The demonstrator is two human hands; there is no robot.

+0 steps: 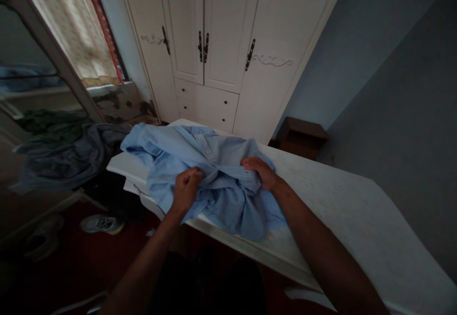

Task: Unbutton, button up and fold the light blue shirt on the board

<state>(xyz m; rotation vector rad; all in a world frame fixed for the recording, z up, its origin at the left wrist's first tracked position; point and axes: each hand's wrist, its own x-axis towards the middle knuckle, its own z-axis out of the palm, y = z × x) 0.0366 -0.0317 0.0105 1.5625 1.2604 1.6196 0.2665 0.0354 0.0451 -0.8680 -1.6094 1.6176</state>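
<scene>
A light blue button-up shirt (167, 143) lies crumpled across the white table (321, 196), with part of it hanging over the near edge. My left hand (186, 186) is closed on the cloth near the middle of the shirt. On the right side, my right hand (262, 172) grips the shirt's button strip, thumb and fingers pinched on the fabric. Between the two hands the cloth is bunched in folds. The collar and small buttons show towards the far side. Fingertips of both hands are partly hidden by the fabric.
Grey and green clothes (71, 153) are piled left of the table. A white wardrobe (221, 29) with dark handles stands behind it, and a brown nightstand (303, 136) by the far wall. A sneaker (102, 224) rests on the red floor. A mirror (28, 67) is at the left.
</scene>
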